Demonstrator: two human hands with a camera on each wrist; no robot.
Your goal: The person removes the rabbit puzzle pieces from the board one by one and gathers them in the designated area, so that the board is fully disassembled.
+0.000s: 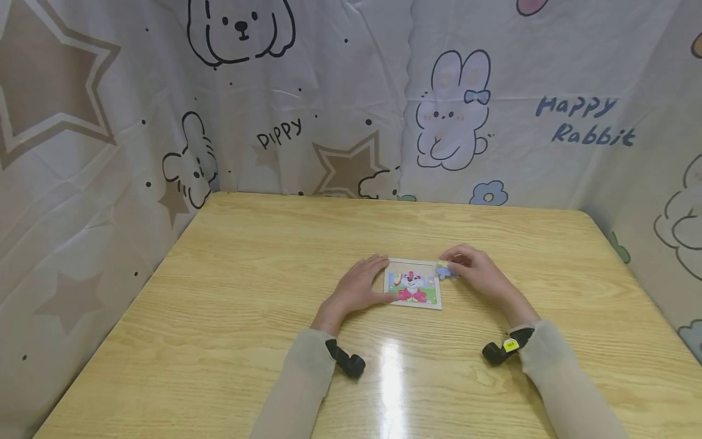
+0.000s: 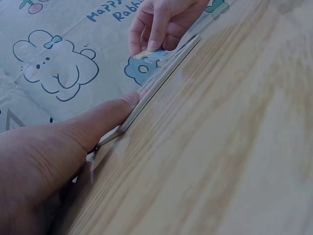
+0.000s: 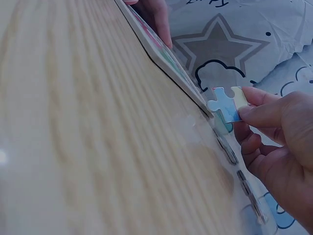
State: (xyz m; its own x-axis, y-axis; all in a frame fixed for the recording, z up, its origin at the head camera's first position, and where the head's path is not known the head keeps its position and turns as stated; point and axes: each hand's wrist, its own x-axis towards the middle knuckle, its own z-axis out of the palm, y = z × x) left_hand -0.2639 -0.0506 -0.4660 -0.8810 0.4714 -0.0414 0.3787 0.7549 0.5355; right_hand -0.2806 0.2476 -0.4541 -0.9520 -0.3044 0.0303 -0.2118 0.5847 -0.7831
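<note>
A small jigsaw puzzle in a pale frame (image 1: 412,306) lies on the table, its picture a pink and white cartoon animal. Bare backing shows along its far side. My left hand (image 1: 358,286) holds the frame at its left, fingers by the far corner and thumb (image 2: 115,110) on the near edge. Between thumb and fingertips, my right hand (image 1: 478,273) pinches a blue and yellow puzzle piece (image 3: 226,105) just above the frame's far right corner. Part of that piece is covered by the fingers.
Around the puzzle spreads a light wood-grain table (image 1: 230,292). Cloth printed with cartoons (image 1: 340,103) hangs behind the table and at both sides. Black cameras (image 1: 347,360) are strapped to both wrists.
</note>
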